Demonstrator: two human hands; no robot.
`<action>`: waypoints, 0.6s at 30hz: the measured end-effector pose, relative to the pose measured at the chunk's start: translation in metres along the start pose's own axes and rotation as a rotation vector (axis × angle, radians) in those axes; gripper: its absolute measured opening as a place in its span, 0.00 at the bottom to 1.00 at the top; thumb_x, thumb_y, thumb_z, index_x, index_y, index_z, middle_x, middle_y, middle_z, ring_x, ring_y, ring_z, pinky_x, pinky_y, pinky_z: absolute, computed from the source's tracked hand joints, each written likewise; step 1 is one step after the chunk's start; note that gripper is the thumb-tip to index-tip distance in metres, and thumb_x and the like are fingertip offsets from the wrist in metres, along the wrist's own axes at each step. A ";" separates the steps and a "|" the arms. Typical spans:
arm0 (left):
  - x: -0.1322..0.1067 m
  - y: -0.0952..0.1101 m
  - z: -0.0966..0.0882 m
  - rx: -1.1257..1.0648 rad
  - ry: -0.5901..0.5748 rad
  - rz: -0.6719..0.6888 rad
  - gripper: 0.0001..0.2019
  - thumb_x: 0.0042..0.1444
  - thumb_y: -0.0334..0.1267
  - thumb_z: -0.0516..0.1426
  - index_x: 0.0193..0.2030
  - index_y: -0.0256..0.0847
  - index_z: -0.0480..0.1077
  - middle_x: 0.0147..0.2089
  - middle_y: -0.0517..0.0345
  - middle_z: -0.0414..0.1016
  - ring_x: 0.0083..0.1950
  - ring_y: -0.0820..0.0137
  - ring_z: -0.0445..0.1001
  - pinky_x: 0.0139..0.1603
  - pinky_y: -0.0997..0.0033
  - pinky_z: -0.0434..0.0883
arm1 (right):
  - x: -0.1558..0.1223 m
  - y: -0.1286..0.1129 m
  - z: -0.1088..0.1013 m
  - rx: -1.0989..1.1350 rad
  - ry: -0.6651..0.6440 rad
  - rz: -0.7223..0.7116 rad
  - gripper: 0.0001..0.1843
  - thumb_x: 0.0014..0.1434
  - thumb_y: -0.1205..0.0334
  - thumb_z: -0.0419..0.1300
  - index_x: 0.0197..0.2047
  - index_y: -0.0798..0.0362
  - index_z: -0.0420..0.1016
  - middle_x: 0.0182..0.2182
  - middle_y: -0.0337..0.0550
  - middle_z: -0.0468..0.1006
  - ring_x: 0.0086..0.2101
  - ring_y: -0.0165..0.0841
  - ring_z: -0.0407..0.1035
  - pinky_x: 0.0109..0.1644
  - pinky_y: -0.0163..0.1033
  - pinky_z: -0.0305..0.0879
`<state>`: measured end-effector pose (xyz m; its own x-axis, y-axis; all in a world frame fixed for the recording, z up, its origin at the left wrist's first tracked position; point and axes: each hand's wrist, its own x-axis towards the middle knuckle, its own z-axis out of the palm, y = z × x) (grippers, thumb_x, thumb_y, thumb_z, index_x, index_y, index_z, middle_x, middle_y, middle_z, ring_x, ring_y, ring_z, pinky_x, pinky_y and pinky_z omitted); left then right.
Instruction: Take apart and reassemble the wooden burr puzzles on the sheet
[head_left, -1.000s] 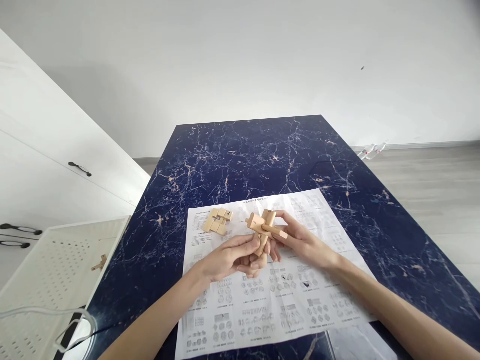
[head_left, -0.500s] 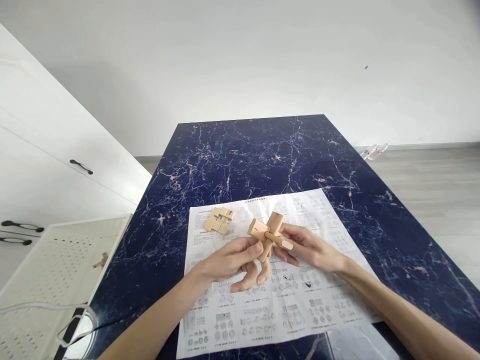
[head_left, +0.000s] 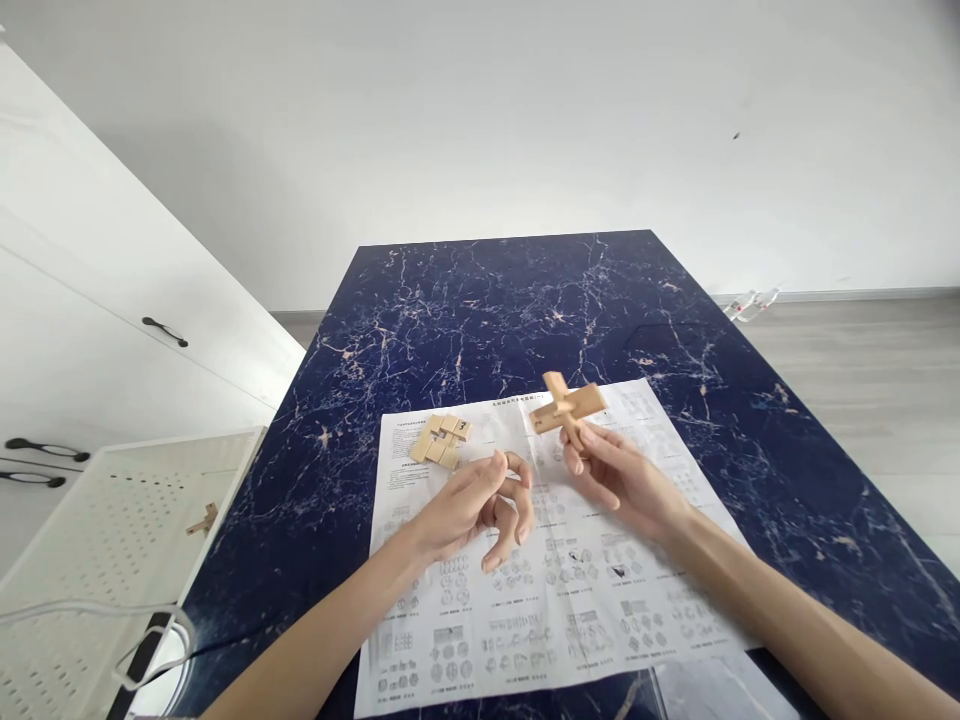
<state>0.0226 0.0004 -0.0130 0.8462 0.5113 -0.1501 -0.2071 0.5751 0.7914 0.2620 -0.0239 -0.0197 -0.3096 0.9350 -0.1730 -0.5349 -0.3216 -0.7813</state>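
My right hand [head_left: 615, 475] holds a cross-shaped wooden puzzle [head_left: 568, 405] by its lower bar, lifted above the far edge of a printed instruction sheet [head_left: 540, 600]. Its fingertips pinch the bar. My left hand [head_left: 480, 505] hovers over the sheet just left of it, fingers loosely curled and apart, holding nothing. A second wooden puzzle [head_left: 441, 440], a flat cluster of blocks with a mark on one face, lies on the sheet's upper left corner, beyond my left hand.
The sheet lies on a dark blue marbled table [head_left: 487, 300]. A white perforated tray [head_left: 105, 560] with a small wooden piece [head_left: 201, 520] stands at the left, a clear cable [head_left: 112, 640] in front of it. White cabinets [head_left: 112, 330] line the left wall.
My left hand has let go of the cross puzzle and dropped slightly. My right hand has carried the puzzle up and to the right, turning it.
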 end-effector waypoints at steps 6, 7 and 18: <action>0.002 0.001 0.003 0.079 0.056 0.025 0.28 0.66 0.67 0.60 0.44 0.38 0.70 0.28 0.61 0.76 0.16 0.78 0.68 0.20 0.76 0.67 | 0.009 -0.009 -0.010 0.321 0.249 -0.129 0.19 0.57 0.56 0.81 0.38 0.50 0.75 0.28 0.28 0.77 0.14 0.16 0.48 0.16 0.22 0.58; 0.002 0.001 0.003 0.082 0.057 0.025 0.28 0.67 0.67 0.60 0.44 0.38 0.69 0.29 0.61 0.76 0.16 0.78 0.67 0.20 0.75 0.67 | 0.009 -0.010 -0.011 0.357 0.257 -0.144 0.20 0.55 0.58 0.82 0.37 0.49 0.74 0.27 0.27 0.77 0.14 0.15 0.48 0.16 0.21 0.58; -0.002 0.005 0.008 0.144 0.053 0.026 0.21 0.68 0.56 0.65 0.42 0.41 0.66 0.28 0.66 0.72 0.18 0.79 0.67 0.22 0.75 0.66 | 0.004 -0.001 -0.005 0.065 0.204 -0.044 0.16 0.63 0.53 0.75 0.39 0.50 0.74 0.26 0.31 0.72 0.17 0.21 0.51 0.19 0.30 0.52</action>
<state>0.0236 -0.0024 -0.0042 0.8133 0.5604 -0.1567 -0.1526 0.4653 0.8719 0.2648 -0.0189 -0.0227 -0.1227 0.9571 -0.2626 -0.5960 -0.2826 -0.7516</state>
